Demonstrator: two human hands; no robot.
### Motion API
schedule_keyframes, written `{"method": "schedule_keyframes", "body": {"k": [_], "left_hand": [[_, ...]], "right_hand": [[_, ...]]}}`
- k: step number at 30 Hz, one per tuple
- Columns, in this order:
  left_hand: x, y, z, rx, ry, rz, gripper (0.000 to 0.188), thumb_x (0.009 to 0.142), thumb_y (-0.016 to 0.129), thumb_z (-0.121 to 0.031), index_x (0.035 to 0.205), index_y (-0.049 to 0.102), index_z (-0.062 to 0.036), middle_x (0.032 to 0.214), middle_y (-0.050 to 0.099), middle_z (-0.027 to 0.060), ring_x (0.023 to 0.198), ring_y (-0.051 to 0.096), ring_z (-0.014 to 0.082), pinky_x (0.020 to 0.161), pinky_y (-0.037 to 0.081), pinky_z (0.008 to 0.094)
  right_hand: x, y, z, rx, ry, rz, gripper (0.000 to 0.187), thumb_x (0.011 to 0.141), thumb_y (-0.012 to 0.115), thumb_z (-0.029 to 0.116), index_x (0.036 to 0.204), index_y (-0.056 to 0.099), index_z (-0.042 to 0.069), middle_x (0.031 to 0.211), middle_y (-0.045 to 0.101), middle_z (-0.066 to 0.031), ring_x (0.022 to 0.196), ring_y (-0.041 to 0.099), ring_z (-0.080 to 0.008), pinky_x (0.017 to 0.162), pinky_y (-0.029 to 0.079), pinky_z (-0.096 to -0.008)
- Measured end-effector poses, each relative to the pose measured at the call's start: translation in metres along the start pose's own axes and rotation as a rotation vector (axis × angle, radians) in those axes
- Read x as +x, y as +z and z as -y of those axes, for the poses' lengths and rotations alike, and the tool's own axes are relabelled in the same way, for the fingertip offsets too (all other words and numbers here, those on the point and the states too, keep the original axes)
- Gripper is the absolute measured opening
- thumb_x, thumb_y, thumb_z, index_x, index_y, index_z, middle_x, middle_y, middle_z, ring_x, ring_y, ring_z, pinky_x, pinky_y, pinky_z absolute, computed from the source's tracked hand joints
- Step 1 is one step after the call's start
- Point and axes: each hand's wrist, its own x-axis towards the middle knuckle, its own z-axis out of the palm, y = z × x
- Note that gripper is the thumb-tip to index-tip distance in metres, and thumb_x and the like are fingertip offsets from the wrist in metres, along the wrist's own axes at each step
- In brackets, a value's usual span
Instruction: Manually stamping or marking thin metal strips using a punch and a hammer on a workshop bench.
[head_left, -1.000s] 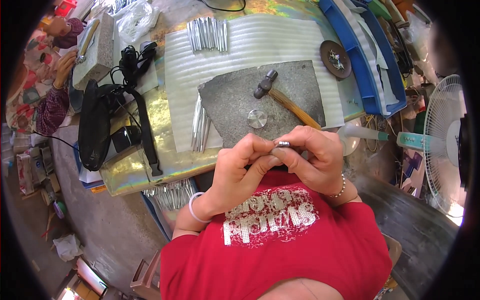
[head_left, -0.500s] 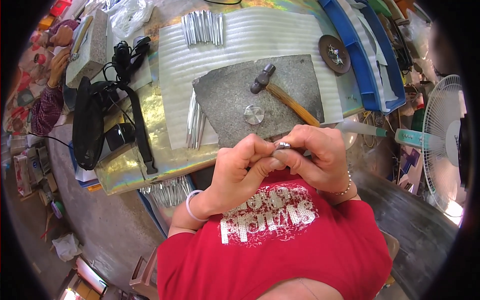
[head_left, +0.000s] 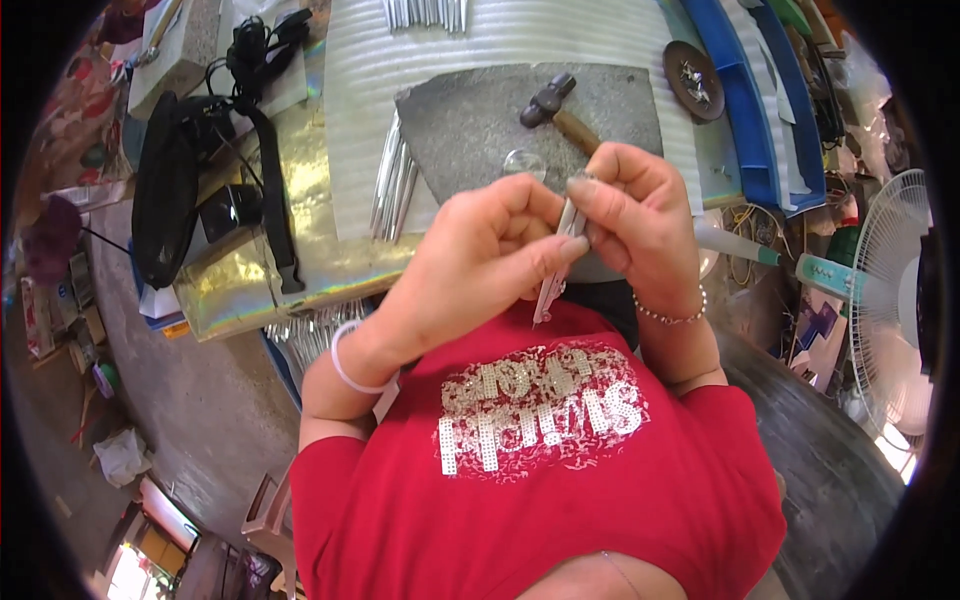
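In front of my chest, both hands are closed on a thin silvery metal strip (head_left: pixel 551 284). Its lower end slants down toward the red shirt, while its upper end is hidden by fingers. My left hand (head_left: pixel 480 255) pinches the strip midway between thumb and fingers. Higher up, my right hand (head_left: pixel 640 215) grips it by the top. Just beyond my fingers lies a dark grey stone slab (head_left: pixel 450 130). On it rest a ball-peen hammer (head_left: pixel 549 100) with a wooden handle and a small round shiny disc (head_left: pixel 523 163), partly covered by my left hand.
Silvery strips (head_left: pixel 394 185) lie left of the slab, with another bundle (head_left: pixel 425 14) at the back. A brown dish (head_left: pixel 694 80) of small metal bits and a blue tray (head_left: pixel 735 125) stand right. A black bag (head_left: pixel 168 200) is left; a fan (head_left: pixel 885 300) stands far right.
The strip has turned so that its length shows, slanting down from my right hand. My left thumb has slid lower along it. The whole view has shifted, and the table sits higher in it.
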Motion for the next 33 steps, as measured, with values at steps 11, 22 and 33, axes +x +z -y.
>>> {"method": "schedule_keyframes", "body": {"k": [11, 22, 33], "left_hand": [[0.012, -0.011, -0.001, -0.006, -0.197, 0.057, 0.026, 0.085, 0.066, -0.023, 0.087, 0.055, 0.0004, 0.065, 0.061, 0.0038, 0.048, 0.058, 0.0075, 0.041, 0.047, 0.0178], [0.016, -0.006, -0.006, 0.054, -0.250, 0.124, 0.025, 0.086, 0.065, -0.023, 0.085, 0.054, -0.0002, 0.062, 0.060, 0.0037, 0.049, 0.059, 0.0080, 0.042, 0.047, 0.0177], [0.025, 0.019, 0.002, -0.164, -0.098, 0.013, 0.024, 0.087, 0.063, -0.020, 0.087, 0.051, 0.0004, 0.071, 0.062, 0.0072, 0.058, 0.062, 0.0106, 0.049, 0.050, 0.0197]], "right_hand": [[0.008, -0.003, -0.030, 0.194, 0.079, 0.003, 0.016, 0.086, 0.061, 0.011, 0.073, 0.054, 0.005, 0.057, 0.054, -0.0003, 0.037, 0.039, -0.0024, 0.032, 0.028, -0.0177], [-0.003, -0.007, -0.032, 0.277, 0.086, -0.028, 0.014, 0.087, 0.060, 0.011, 0.075, 0.055, 0.005, 0.058, 0.054, -0.0001, 0.037, 0.038, -0.0021, 0.033, 0.028, -0.0169], [0.000, -0.040, 0.001, 0.020, -0.099, -0.068, 0.017, 0.092, 0.051, 0.019, 0.082, 0.053, 0.005, 0.063, 0.057, -0.0022, 0.042, 0.045, -0.0030, 0.039, 0.035, -0.0152]]}}
